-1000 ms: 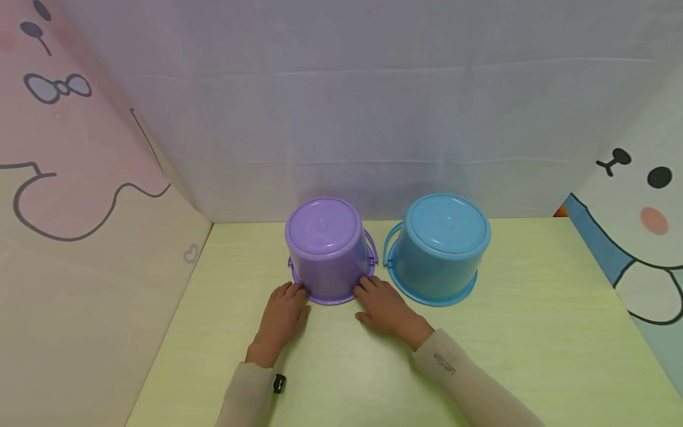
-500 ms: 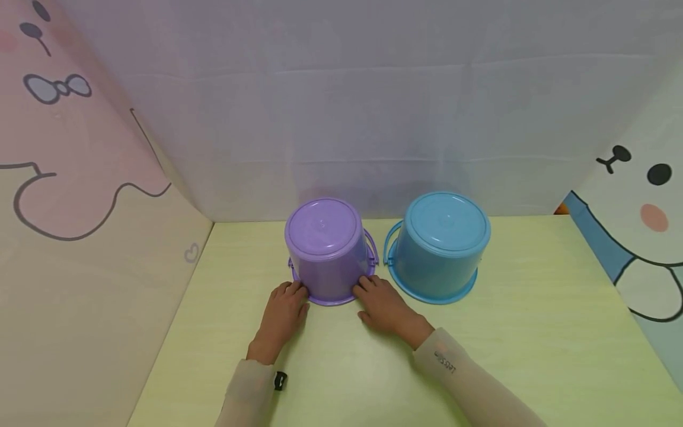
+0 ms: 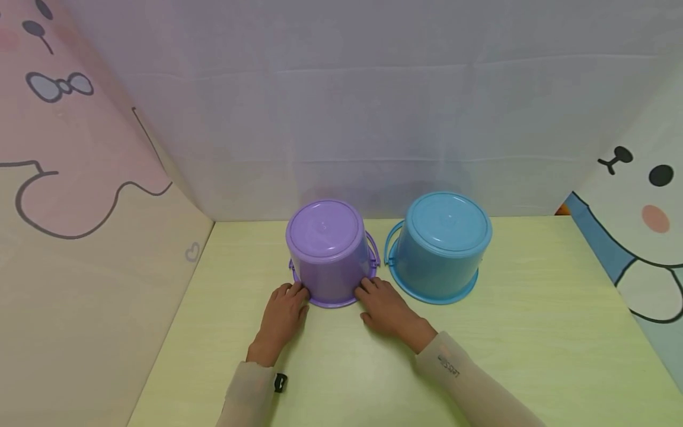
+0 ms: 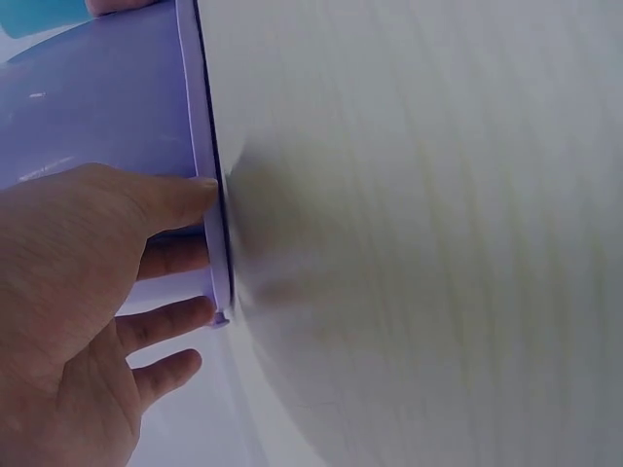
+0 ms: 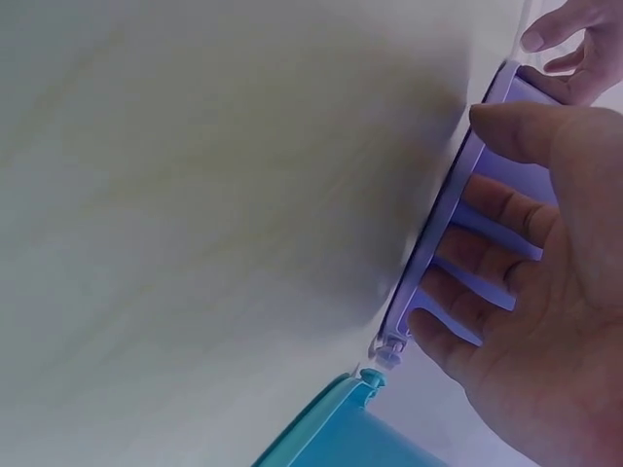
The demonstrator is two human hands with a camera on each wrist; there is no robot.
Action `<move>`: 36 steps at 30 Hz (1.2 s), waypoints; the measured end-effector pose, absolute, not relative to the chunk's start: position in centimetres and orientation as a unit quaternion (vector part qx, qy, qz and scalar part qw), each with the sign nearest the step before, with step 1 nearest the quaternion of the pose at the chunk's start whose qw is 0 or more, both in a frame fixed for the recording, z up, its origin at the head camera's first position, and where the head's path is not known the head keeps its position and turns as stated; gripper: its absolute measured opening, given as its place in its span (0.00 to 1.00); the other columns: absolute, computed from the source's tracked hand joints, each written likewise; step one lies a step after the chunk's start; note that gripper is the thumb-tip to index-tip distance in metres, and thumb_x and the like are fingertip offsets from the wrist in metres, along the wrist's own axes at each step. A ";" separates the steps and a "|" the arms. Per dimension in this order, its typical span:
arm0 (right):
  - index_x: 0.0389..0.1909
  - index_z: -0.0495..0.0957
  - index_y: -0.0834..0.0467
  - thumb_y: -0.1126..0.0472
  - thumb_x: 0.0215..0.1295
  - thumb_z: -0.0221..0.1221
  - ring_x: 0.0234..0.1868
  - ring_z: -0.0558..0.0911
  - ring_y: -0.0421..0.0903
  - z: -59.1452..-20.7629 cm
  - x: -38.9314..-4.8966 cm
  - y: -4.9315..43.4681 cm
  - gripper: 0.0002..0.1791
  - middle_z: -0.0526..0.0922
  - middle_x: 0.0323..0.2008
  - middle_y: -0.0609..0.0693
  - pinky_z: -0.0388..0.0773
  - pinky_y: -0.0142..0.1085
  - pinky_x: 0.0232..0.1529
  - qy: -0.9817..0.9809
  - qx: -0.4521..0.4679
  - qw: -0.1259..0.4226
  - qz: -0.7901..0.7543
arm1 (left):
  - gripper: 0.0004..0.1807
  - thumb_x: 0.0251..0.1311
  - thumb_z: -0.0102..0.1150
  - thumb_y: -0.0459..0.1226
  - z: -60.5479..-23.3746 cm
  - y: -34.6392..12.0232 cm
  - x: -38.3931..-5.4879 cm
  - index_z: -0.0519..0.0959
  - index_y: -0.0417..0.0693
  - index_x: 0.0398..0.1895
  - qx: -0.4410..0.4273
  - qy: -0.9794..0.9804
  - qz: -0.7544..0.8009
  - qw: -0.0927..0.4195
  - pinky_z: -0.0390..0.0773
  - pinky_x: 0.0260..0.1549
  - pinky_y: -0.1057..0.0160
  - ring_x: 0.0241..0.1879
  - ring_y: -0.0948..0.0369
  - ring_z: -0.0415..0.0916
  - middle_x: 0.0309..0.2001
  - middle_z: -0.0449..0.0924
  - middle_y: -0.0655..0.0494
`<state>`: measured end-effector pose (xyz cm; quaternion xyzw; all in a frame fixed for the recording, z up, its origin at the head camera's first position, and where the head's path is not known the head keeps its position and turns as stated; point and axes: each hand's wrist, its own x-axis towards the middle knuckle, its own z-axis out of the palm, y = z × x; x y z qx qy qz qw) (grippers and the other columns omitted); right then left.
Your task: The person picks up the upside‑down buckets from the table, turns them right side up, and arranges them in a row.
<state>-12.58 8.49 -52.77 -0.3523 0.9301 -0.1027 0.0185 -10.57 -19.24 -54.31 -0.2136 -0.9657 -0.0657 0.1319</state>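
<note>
Head view: the purple bucket (image 3: 326, 252) is upside down, axis upright, near the table (image 3: 533, 332)'s back edge, just beyond the left hand (image 3: 281, 311) and right hand (image 3: 385, 305); blue bucket (image 3: 444, 249) sits right beside it.

Left wrist view: relaxed fingers (image 4: 165, 326) touching the rim (image 4: 197, 117), no clenching.

Right wrist view: pretty much same deal opposite, loose fingers against the rim, so neither hand's nearer.

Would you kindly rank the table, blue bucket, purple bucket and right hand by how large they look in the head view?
1. Table
2. Blue bucket and purple bucket: nearly alike, so unranked between themselves
3. Right hand
</note>
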 end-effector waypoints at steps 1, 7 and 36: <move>0.55 0.76 0.60 0.56 0.69 0.68 0.55 0.74 0.57 -52.7 -12.5 8.5 0.19 0.73 0.49 0.55 0.77 0.51 0.60 0.930 -0.353 0.015 -0.105 | 0.14 0.57 0.78 0.33 -54.2 -19.2 -10.5 0.79 0.45 0.39 -0.214 -0.966 -0.064 0.132 0.80 0.55 0.46 0.51 0.45 0.78 0.46 0.79 0.50; 0.53 0.76 0.60 0.58 0.68 0.67 0.53 0.75 0.57 -52.4 -12.2 8.5 0.17 0.72 0.48 0.55 0.77 0.52 0.58 0.928 -0.357 -0.003 -0.112 | 0.14 0.58 0.77 0.33 -53.6 -19.1 -10.2 0.78 0.45 0.39 -0.208 -0.967 -0.070 0.128 0.79 0.55 0.45 0.52 0.45 0.77 0.45 0.77 0.50; 0.42 0.75 0.55 0.65 0.65 0.70 0.41 0.73 0.52 -51.3 -11.4 8.5 0.13 0.71 0.39 0.51 0.79 0.48 0.49 0.927 -0.330 -0.117 -0.132 | 0.21 0.51 0.83 0.35 -52.4 -19.4 -10.5 0.74 0.47 0.34 -0.232 -0.946 -0.129 0.186 0.80 0.46 0.47 0.45 0.47 0.76 0.39 0.73 0.53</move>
